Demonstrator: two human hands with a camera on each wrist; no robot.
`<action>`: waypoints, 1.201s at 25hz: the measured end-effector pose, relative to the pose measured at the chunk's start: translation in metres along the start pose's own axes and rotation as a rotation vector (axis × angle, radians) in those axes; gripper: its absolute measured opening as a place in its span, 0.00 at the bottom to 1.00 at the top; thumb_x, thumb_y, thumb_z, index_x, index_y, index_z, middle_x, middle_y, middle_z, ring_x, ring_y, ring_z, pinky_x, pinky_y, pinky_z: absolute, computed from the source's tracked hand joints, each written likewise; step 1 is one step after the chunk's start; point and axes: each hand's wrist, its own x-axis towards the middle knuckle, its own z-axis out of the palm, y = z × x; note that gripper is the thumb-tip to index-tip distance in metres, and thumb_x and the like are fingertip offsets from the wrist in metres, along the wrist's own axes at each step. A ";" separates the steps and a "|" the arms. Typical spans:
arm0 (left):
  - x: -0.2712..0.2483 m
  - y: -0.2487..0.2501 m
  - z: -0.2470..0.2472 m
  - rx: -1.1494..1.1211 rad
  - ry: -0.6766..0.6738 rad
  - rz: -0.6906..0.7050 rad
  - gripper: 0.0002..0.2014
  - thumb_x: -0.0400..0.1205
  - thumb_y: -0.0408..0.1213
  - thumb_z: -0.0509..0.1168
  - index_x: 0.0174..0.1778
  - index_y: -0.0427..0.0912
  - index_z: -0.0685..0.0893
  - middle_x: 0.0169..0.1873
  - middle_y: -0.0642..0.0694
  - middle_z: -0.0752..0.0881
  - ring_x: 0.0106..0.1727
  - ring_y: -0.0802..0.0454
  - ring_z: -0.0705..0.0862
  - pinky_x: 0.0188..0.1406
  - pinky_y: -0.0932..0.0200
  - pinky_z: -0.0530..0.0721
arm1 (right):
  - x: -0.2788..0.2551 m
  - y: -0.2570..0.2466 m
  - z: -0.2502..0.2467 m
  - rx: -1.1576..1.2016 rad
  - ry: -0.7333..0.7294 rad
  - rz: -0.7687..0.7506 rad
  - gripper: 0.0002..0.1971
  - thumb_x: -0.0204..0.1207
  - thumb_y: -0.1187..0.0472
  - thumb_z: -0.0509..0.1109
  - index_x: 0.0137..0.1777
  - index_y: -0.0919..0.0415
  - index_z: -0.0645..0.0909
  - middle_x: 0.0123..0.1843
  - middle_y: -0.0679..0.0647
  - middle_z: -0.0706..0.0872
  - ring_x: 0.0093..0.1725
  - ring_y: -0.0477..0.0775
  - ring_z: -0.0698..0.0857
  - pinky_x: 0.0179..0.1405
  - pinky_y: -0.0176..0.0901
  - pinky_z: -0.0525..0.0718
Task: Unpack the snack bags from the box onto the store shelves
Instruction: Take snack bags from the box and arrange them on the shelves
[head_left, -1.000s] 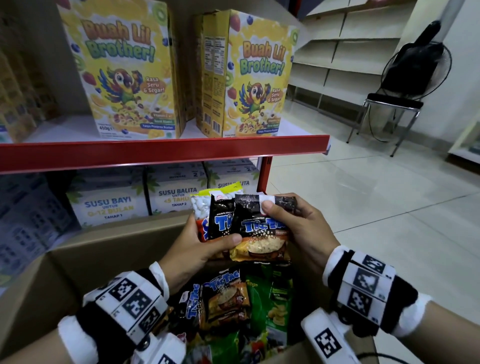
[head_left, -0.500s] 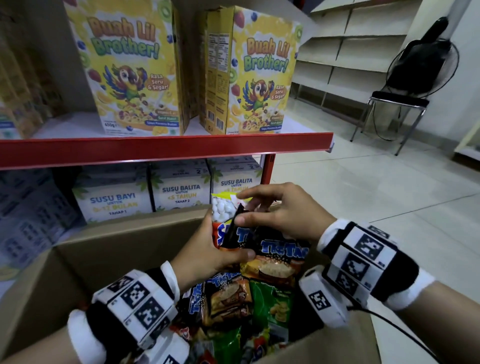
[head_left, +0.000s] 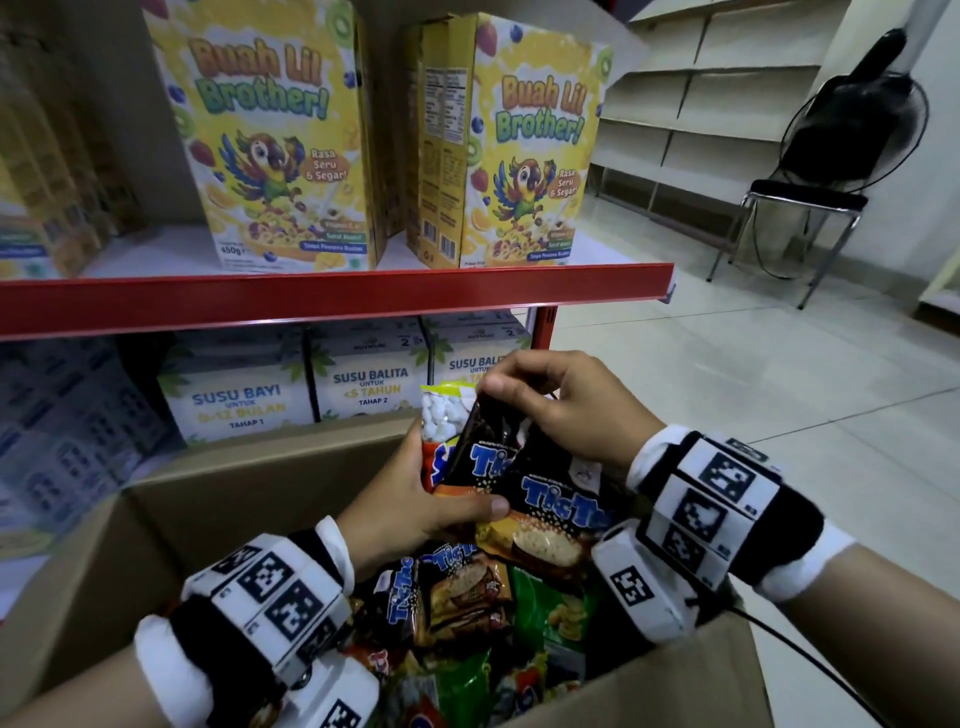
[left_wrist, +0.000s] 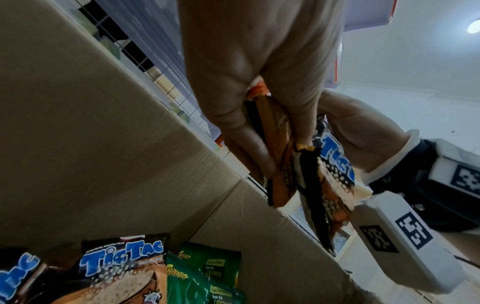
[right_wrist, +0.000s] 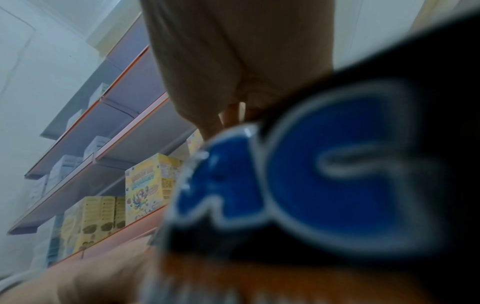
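A brown cardboard box (head_left: 223, 499) sits below me, filled with snack bags (head_left: 467, 597), mostly black Tic Tac packs and green ones. My left hand (head_left: 415, 499) grips a fanned bundle of bags (head_left: 483, 457) above the box, thumb across their fronts; a yellow-topped bag of white pieces (head_left: 441, 415) stands at the back. My right hand (head_left: 550, 405) pinches the top edge of a black Tic Tac bag (head_left: 556, 499) in that bundle. In the left wrist view the left fingers (left_wrist: 246, 133) clamp the bag edges (left_wrist: 280, 164). A blurred Tic Tac bag (right_wrist: 311, 185) fills the right wrist view.
A red-edged shelf (head_left: 332, 299) right ahead carries yellow cereal boxes (head_left: 270, 140). White milk cartons (head_left: 369, 379) stand on the shelf below, behind the box. To the right are tiled floor (head_left: 727, 389), a chair with a black bag (head_left: 841, 150) and bare shelving (head_left: 691, 104).
My right hand left the side of the bundle and came over its top, now pinching the upper edge of a Tic Tac bag. The left hand kept its hold.
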 end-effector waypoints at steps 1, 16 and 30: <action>0.000 0.000 -0.003 -0.015 0.057 -0.012 0.46 0.56 0.39 0.82 0.69 0.55 0.68 0.52 0.52 0.90 0.50 0.52 0.90 0.39 0.59 0.89 | -0.001 0.002 -0.003 0.030 0.051 0.020 0.11 0.78 0.49 0.68 0.51 0.54 0.86 0.46 0.49 0.90 0.47 0.48 0.87 0.50 0.45 0.85; 0.003 0.018 -0.013 -0.169 0.281 0.052 0.54 0.46 0.62 0.82 0.65 0.41 0.73 0.50 0.40 0.90 0.47 0.43 0.91 0.40 0.47 0.90 | -0.018 0.032 0.025 0.924 0.031 0.440 0.39 0.51 0.59 0.88 0.64 0.66 0.78 0.56 0.69 0.88 0.56 0.72 0.86 0.62 0.74 0.79; 0.010 0.039 -0.055 0.110 0.573 0.373 0.28 0.74 0.54 0.65 0.69 0.44 0.76 0.59 0.55 0.87 0.61 0.62 0.85 0.60 0.68 0.82 | 0.037 0.009 0.053 0.931 0.134 0.243 0.37 0.51 0.59 0.85 0.62 0.62 0.78 0.53 0.59 0.91 0.52 0.61 0.90 0.51 0.55 0.88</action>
